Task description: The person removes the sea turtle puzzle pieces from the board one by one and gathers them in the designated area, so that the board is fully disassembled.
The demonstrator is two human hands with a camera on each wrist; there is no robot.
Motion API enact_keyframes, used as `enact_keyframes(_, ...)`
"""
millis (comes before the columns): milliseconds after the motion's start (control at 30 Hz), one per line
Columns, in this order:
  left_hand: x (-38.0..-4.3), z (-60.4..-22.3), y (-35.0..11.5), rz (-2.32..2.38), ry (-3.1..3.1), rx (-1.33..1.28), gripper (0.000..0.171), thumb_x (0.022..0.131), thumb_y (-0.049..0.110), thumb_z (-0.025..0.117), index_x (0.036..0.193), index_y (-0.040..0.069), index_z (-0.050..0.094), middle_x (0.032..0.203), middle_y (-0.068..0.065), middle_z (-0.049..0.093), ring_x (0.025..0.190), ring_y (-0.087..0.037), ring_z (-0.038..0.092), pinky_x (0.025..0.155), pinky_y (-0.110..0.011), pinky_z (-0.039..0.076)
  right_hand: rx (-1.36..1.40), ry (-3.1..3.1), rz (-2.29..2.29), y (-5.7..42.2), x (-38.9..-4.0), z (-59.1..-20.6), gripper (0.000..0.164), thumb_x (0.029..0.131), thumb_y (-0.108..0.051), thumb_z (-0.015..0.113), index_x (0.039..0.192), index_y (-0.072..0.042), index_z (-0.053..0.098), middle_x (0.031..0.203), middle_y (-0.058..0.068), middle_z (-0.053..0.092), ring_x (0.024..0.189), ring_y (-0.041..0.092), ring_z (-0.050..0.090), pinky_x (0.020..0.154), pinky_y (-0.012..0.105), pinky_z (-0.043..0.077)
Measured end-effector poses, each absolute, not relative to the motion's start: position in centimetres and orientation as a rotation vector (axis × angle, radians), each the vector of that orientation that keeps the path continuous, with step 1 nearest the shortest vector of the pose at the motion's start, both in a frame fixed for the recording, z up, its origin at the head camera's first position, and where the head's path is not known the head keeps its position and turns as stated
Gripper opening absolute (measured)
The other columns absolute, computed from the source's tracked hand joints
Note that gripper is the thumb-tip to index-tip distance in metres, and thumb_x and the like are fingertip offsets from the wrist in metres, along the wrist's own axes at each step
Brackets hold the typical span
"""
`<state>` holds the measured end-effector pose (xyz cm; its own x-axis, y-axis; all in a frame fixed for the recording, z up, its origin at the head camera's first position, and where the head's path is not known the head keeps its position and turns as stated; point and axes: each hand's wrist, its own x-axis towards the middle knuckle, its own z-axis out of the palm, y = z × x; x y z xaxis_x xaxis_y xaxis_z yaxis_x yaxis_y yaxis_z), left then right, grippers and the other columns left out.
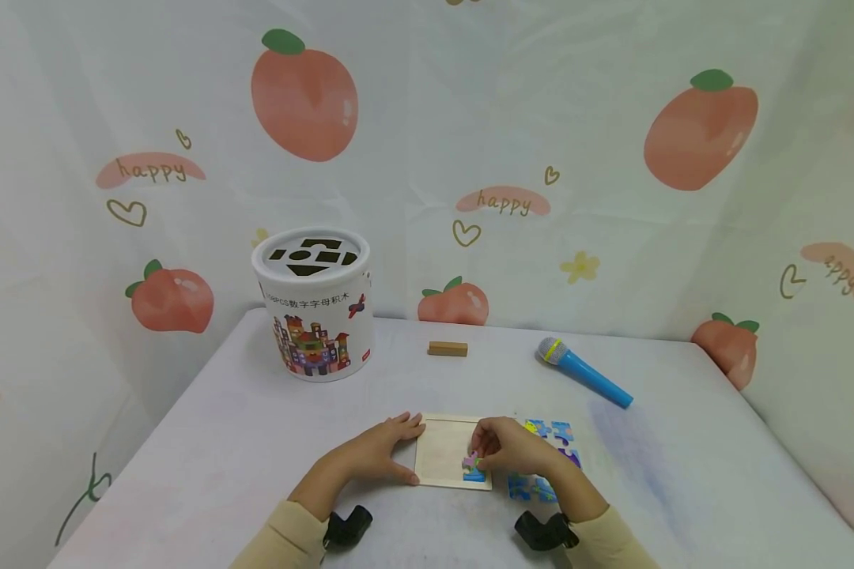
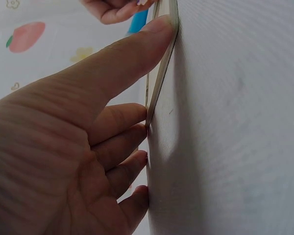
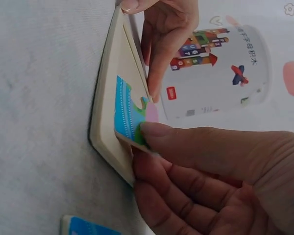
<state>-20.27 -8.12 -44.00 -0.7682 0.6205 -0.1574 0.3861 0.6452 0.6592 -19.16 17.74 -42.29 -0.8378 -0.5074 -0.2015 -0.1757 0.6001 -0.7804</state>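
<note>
A shallow wooden puzzle tray (image 1: 441, 446) lies flat on the table. My left hand (image 1: 380, 450) rests against its left side, with the thumb (image 2: 154, 34) at the near corner and the fingers spread along the edge. Over the tray's right part, my right hand (image 1: 514, 448) pinches a jigsaw piece (image 3: 130, 112) between thumb and fingers. That piece is blue, green and pink. It sits at the tray's near right corner, its outer edge tilted up off the base in the right wrist view. Fingers partly cover it.
Several loose blue jigsaw pieces (image 1: 530, 487) lie right of the tray, partly under my right forearm. Behind stand a white block bucket (image 1: 320, 316) with a shape-hole lid, a small wooden block (image 1: 447, 348) and a blue toy microphone (image 1: 591, 375). A printed curtain (image 1: 413, 158) hangs at the back.
</note>
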Motion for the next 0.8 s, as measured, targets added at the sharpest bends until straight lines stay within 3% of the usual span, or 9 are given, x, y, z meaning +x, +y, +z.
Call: enact_keyframes(800,-20.4,-44.3,-8.2,0.876,2.497,0.821,0.081,0.072,0.031,0.079,0.139,0.005,0.043,0.152,-0.009,0.031,0.143,-0.033,0.019,0.114,-0.054,0.017,-0.519,2.409,-1.263,23.3,-17.2,-42.5,0.016,0.086,-0.012,0.065,0.094,-0.001,0.057,0.078,0.002,0.056,0.068,0.008,0.052,0.06,0.02,0.046)
